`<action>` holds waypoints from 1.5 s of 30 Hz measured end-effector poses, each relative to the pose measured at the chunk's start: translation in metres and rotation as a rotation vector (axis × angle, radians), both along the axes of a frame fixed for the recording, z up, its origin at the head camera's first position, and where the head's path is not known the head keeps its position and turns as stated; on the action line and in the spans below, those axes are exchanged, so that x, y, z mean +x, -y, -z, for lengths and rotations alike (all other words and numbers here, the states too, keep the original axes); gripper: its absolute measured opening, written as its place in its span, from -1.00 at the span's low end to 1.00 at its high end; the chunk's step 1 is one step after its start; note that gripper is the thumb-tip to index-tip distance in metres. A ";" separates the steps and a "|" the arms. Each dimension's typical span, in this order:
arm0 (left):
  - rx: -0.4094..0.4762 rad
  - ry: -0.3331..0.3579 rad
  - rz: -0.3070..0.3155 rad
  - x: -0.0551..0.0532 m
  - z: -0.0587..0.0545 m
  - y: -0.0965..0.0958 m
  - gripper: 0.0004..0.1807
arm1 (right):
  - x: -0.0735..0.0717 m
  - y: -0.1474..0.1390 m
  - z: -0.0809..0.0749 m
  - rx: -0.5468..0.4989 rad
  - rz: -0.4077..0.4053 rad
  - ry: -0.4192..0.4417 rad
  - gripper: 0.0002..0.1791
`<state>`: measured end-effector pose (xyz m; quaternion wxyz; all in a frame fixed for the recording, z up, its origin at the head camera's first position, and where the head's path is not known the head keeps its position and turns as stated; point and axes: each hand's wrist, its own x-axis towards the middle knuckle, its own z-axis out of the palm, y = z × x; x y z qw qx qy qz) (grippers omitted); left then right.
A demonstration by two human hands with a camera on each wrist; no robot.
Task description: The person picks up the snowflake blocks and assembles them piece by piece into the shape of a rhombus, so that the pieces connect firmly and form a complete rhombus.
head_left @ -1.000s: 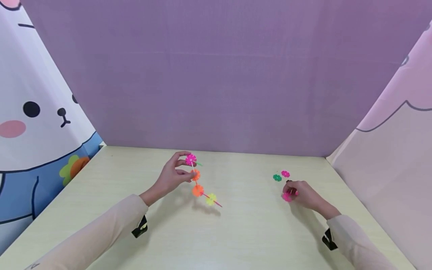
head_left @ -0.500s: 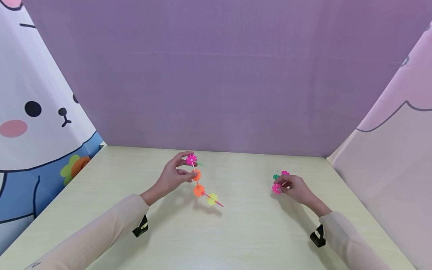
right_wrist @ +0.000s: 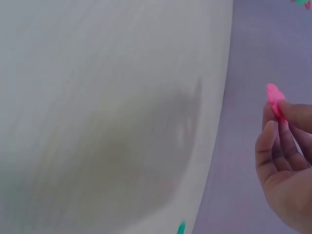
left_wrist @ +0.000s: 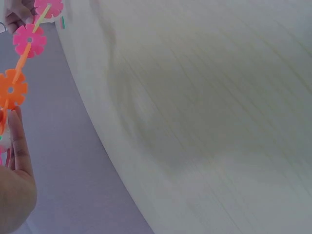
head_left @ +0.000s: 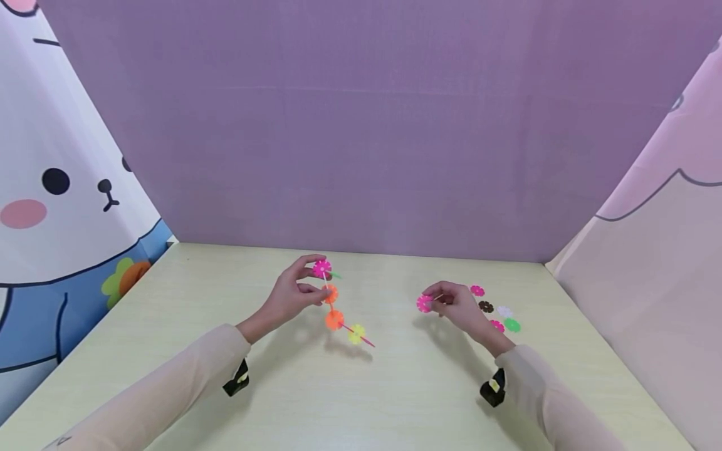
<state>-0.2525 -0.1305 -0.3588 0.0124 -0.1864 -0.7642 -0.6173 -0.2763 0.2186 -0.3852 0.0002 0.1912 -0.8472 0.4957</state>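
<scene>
A chain of flower-shaped snowflake discs, with an orange disc (head_left: 334, 319) and a yellow disc (head_left: 356, 334) toward its lower end, hangs above the table from my left hand (head_left: 287, 291). Thumb and fingers pinch its upper part, near a pink disc (head_left: 322, 269) with a green piece jutting from it. To the right, my right hand (head_left: 459, 307) pinches a single pink snowflake disc (head_left: 424, 304), raised off the table and apart from the chain. In the right wrist view that disc (right_wrist: 274, 100) appears nearly edge-on between thumb and fingertips.
Beyond my right hand, loose discs lie on the pale table (head_left: 383, 401): a pink disc (head_left: 477, 290), a brown one, a white one, a green disc (head_left: 512, 325) and another pink one partly behind the wrist. A purple panel (head_left: 361, 138) stands along the back edge.
My right hand has picked up the pink disc from the loose discs and carried it left toward the chain. The left hand has stayed almost still.
</scene>
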 end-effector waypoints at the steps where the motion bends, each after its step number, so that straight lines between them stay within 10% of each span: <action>1: -0.001 0.002 -0.001 0.000 0.000 0.000 -0.32 | -0.001 0.005 0.000 -0.014 -0.001 0.005 -0.78; 25: -0.029 -0.016 -0.013 0.000 0.000 -0.007 -0.32 | 0.000 0.111 -0.026 -0.289 0.035 0.106 -0.79; 45: -0.028 -0.032 -0.006 -0.002 0.004 -0.008 -0.32 | 0.003 0.138 -0.029 -0.389 0.008 0.160 -0.82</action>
